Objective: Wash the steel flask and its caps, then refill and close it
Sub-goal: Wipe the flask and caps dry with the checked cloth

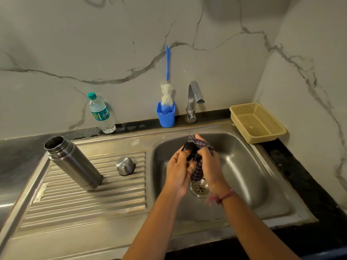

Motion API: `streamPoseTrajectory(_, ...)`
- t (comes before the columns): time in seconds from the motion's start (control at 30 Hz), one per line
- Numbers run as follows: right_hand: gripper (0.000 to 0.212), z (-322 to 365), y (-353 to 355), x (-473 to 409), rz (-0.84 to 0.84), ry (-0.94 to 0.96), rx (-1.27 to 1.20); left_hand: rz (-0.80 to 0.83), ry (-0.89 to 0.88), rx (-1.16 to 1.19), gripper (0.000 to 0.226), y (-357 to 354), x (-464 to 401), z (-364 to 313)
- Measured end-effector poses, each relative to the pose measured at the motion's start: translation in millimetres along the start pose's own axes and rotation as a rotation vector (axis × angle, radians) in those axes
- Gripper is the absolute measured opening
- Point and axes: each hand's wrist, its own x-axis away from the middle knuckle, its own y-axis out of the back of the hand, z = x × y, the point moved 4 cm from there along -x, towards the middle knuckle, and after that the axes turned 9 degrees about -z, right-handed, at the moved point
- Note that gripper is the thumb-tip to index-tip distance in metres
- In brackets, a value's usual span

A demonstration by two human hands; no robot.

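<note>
Far, a blue holder (166,117) with bottle brush (167,96) inside. Open steel flask (73,163) upright on the left drainboard (84,196) — steel cap (125,166) beside. Over the sink basin (244,166): left hand (178,169) gripping black inner cap (189,150), right hand (209,167) clutching checked cloth (198,166) against it.

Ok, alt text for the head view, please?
Over a steel sink, the left hand holds a black cap while the right hand wipes it with a checked cloth. An open steel flask stands on the drainboard.
</note>
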Motion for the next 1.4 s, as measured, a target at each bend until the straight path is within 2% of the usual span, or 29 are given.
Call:
streamPoseTrajectory(0.07,0.045,-3.1,1.4,-7.3,0.018,-0.068,0.019,0.000,-0.008,-0.003,0.022,0.4,0.9,1.6)
streamPoseTrajectory(0.13,0.050,-4.5,-1.2,1.5,0.033,-0.005,0.035,-0.026,-0.036,-0.004,0.023,-0.2,0.0,-2.1)
streamPoseTrajectory(0.23,0.065,-13.5,-11.5,24.1,0.063,0.220,0.249,-0.058,-0.007,0.038,0.037,-0.4,-0.6,-3.0)
streamPoseTrajectory(0.3,0.068,-20.9,-15.4,29.2,0.071,0.345,0.408,-0.093,0.033,0.033,0.042,3.0,-1.3,-0.5)
streamPoseTrajectory(0.37,0.066,-25.6,-12.9,22.4,0.078,0.271,0.335,-0.098,0.067,0.018,0.040,6.8,-1.5,3.4)
streamPoseTrajectory(0.47,0.052,-23.9,-5.0,1.7,0.047,-0.021,0.051,-0.091,0.090,0.046,0.035,9.9,-0.3,7.9)
streamPoseTrajectory(0.53,0.050,-21.0,-5.6,-2.5,0.040,-0.055,0.029,-0.078,0.090,0.057,0.030,10.8,0.5,6.9)
streamPoseTrajectory(0.6,0.058,-21.1,-10.1,7.8,0.059,0.054,0.102,-0.061,0.080,0.065,0.027,12.2,-2.0,3.2)
streamPoseTrajectory(0.67,0.069,-28.7,-18.2,22.3,0.110,0.225,0.306,-0.073,0.076,0.058,0.032,13.6,-3.3,-1.3)
streamPoseTrajectory(0.73,0.071,-37.2,-22.8,31.9,0.169,0.372,0.482,-0.091,0.108,0.066,0.034,17.6,-5.2,-1.4)
streamPoseTrajectory(0.77,0.071,-39.7,-23.4,32.4,0.194,0.382,0.492,-0.092,0.130,0.081,0.035,19.7,-3.6,-1.4)
streamPoseTrajectory(0.93,0.065,-40.2,-15.4,15.7,0.110,0.000,0.128,-0.040,0.177,0.170,0.039,29.2,1.1,8.4)
streamPoseTrajectory(1.03,0.059,-40.5,-18.1,16.1,0.108,-0.021,0.091,0.007,0.145,0.190,0.038,31.3,1.3,7.1)
streamPoseTrajectory(1.17,0.059,-46.7,-25.4,31.2,0.164,-0.010,0.074,0.026,0.096,0.178,0.014,45.1,-4.0,1.3)
streamPoseTrajectory(1.3,0.062,-54.8,-35.4,47.8,0.218,0.035,0.131,-0.059,0.032,0.241,0.026,70.5,-20.2,-2.6)
streamPoseTrajectory(1.4,0.056,-62.0,-34.4,49.6,0.202,-0.024,0.045,-0.058,0.040,0.293,0.024,86.2,-21.6,-8.0)
